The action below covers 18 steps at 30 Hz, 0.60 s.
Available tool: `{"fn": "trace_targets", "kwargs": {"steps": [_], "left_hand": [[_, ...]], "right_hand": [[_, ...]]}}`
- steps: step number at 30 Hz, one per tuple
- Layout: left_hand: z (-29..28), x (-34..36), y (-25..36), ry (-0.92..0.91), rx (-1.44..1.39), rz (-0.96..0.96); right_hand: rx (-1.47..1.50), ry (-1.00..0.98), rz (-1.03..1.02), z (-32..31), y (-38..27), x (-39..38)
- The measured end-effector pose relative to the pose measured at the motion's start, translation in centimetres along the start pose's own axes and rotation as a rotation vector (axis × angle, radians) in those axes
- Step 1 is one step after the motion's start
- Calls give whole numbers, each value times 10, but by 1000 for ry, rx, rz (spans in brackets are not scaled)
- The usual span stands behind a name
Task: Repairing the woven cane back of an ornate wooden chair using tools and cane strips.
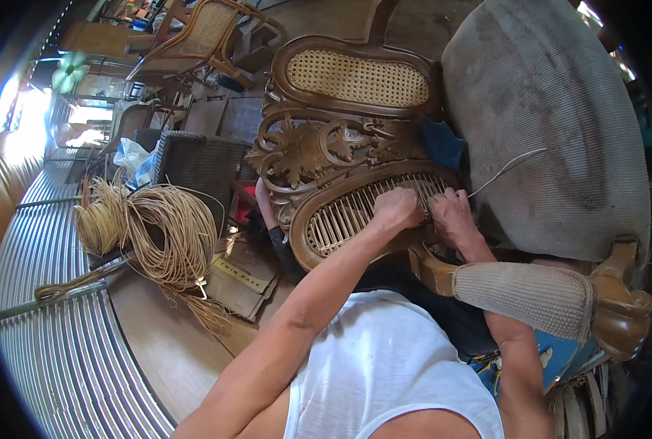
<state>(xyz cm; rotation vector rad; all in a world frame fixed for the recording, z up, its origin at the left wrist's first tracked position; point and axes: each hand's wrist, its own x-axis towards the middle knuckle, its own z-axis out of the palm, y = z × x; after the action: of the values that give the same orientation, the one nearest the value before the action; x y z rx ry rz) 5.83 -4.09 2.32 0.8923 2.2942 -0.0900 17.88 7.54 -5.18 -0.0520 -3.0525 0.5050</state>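
Loose cane strand [507, 169] slants up and right from the right hand [450, 214] — the nearer one.
Left hand [399, 208] sits alongside, over the oval panel [343, 222]; fingers curl — whether pinching anything, I cannot tell.

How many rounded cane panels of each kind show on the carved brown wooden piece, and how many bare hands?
Rounded brown-framed tan woven-mesh cane panel: 1
Rounded brown-framed tan parallel-strand cane panel: 1
Bare hands, left hand and right hand: 2
Total: 4
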Motion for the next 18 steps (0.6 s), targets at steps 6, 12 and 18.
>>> {"fn": "trace_targets", "kwargs": {"steps": [6, 12, 18], "left_hand": [[-38, -67, -36, -62, 102, -136], [-56, -151, -102, 16, -168, -315], [-40, -175, -156, 496, -563, -387]], "right_hand": [[76, -23, -18, -15, 1, 3], [145, -52, -46, -17, 4, 6], [315, -39, 101, -16, 12, 0]]}}
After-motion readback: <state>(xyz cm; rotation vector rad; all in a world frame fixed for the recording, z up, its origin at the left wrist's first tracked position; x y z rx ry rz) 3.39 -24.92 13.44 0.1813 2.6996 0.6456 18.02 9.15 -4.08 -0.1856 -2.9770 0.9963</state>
